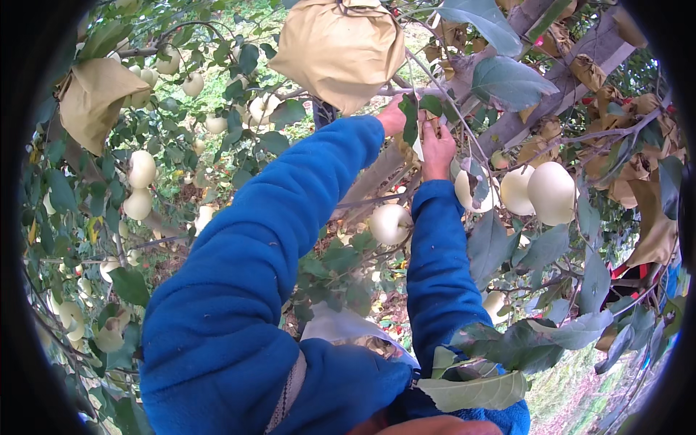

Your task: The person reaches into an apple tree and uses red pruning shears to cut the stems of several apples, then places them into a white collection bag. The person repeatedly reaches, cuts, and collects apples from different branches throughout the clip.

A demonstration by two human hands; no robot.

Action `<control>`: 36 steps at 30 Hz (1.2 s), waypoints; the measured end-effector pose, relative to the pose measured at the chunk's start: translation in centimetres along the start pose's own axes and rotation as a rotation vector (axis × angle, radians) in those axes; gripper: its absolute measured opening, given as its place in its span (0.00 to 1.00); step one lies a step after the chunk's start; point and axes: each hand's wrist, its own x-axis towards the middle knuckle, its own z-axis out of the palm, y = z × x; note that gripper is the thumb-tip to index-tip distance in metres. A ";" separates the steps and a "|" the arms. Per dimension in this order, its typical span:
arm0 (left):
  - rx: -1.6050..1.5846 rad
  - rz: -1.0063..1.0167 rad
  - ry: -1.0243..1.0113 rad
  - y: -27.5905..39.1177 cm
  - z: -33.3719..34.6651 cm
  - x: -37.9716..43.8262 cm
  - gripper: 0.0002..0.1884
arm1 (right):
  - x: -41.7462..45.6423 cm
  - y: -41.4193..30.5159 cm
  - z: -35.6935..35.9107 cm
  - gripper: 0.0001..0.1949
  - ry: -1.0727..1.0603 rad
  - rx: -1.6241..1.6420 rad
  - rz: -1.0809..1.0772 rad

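Both my arms, in blue fleece sleeves, reach up among apple branches. My left hand (392,115) is beside a branch near the top centre, its fingers largely behind a green leaf (409,120). Close to its right, my right hand (438,148) has its fingertips at a small piece of brown paper (431,120); whether it grips the paper is unclear. A pale strip hangs between the hands. Just above my left forearm hangs a large brown paper bag (342,51). Pale apples (551,193) hang right of my right wrist, and another pale apple (390,224) hangs between my forearms.
A thick grey tree limb (565,81) crosses the upper right, with crumpled brown paper bags (650,223) along the right side. Another paper bag (100,103) hangs at the upper left. More pale apples (142,169) hang at left. Leaves (476,392) overlap my right sleeve.
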 end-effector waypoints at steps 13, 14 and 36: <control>-0.108 -0.113 0.360 -4.5 1.6 0.6 0.08 | -2.5 -0.5 0.5 0.07 0.021 -0.276 -0.292; -0.177 -0.265 0.350 -1.0 1.7 0.7 0.08 | -2.5 0.0 -0.5 0.07 0.040 -0.276 -0.270; -0.507 -0.313 -0.031 -8.3 0.9 2.5 0.15 | -3.4 -3.6 -2.7 0.08 -0.245 -0.298 -0.139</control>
